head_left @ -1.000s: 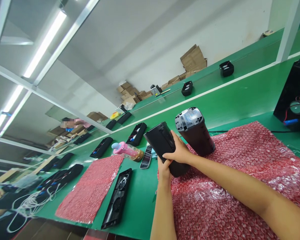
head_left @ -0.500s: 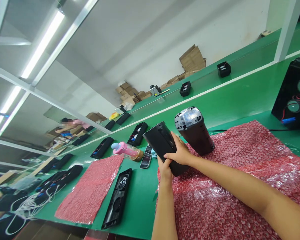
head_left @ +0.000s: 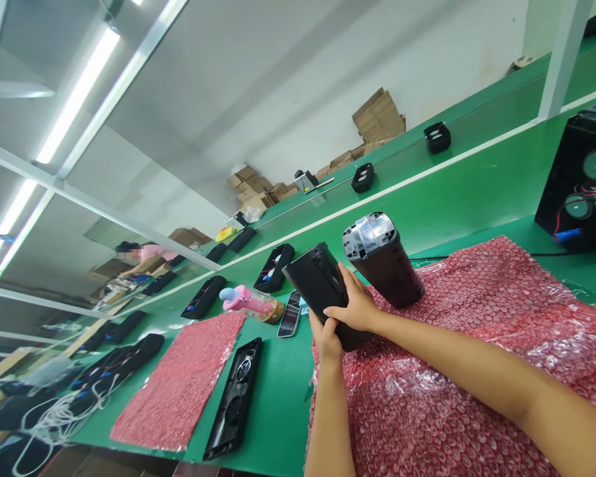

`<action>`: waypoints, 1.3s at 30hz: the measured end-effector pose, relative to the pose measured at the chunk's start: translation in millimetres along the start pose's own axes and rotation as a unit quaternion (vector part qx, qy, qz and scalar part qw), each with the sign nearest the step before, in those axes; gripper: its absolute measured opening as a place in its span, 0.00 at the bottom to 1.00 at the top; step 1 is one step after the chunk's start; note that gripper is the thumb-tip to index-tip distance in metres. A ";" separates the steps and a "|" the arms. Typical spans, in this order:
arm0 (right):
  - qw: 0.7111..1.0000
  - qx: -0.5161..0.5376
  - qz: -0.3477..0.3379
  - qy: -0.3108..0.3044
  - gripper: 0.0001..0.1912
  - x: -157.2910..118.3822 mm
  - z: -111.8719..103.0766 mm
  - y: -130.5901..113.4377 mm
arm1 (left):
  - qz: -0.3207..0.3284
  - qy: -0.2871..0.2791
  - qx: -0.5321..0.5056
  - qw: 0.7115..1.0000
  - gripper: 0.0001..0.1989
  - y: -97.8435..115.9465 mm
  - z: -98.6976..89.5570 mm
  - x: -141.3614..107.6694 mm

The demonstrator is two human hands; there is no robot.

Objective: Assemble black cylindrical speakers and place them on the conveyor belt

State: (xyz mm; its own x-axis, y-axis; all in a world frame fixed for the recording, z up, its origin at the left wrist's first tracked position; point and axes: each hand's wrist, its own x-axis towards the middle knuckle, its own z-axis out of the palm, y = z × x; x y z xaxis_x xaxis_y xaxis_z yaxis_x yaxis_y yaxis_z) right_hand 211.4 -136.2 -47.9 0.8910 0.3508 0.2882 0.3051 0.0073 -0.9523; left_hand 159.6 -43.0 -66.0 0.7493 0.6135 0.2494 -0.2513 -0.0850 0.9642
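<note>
Between my two hands is a black speaker housing (head_left: 314, 281), tilted over the pink bubble wrap (head_left: 427, 384). My left hand (head_left: 328, 336) grips its lower near side, fingers partly hidden behind it. My right hand (head_left: 356, 301) wraps round its right side, the thumb lying across the face near my left hand. Just beyond my right hand stands another dark housing (head_left: 390, 271), upright but leaning, with a clear-covered end on top. An open black shell (head_left: 234, 397) with round recesses lies on the green bench to the left.
A phone (head_left: 289, 315) and a pink-topped bottle (head_left: 252, 303) lie behind the hands. A second bubble wrap sheet (head_left: 179, 384) and a bundle of white cable (head_left: 62, 417) are at left. A wired black speaker cabinet (head_left: 581, 179) stands at right. A person (head_left: 149, 253) sits far left.
The view has shifted very slightly. Both hands keep the same hold on the black speaker housing, and the things on the bench stay in place.
</note>
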 end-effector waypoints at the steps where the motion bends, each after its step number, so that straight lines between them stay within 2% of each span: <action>1: 1.000 0.002 -0.002 0.001 0.51 0.2 0.1 0.5 | -0.001 0.002 -0.002 1.000 0.31 -1.2 -0.6 0.5; 6: 1.000 0.026 -0.004 0.002 0.50 1.6 0.6 5.6 | -0.010 0.006 -0.005 1.000 0.29 -6.1 -3.7 1.7; 10: 0.995 0.094 -0.008 0.026 0.34 3.5 2.5 13.0 | -0.025 0.008 -0.011 1.000 0.30 -5.9 -4.0 0.2; 12: 0.993 0.115 -0.016 0.036 0.30 4.4 3.6 16.2 | -0.025 0.006 -0.011 1.000 0.30 -5.4 -3.8 -0.4; 20: 0.990 0.131 -0.030 0.045 0.30 4.8 4.9 20.1 | -0.024 0.003 -0.007 1.000 0.28 -4.5 -3.1 -1.3; 39: 0.994 0.096 -0.025 0.035 0.30 4.0 1.8 17.1 | -0.015 -0.005 0.030 0.999 0.30 -5.7 -3.7 -1.9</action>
State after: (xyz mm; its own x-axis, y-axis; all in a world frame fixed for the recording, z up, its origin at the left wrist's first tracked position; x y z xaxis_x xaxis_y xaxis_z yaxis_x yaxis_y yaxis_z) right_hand 219.6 -132.9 -63.2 0.8994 0.2802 0.3355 0.2854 0.2048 -0.9363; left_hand 157.3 -40.8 -72.3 0.7624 0.6079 0.2217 -0.1923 -0.1143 0.9747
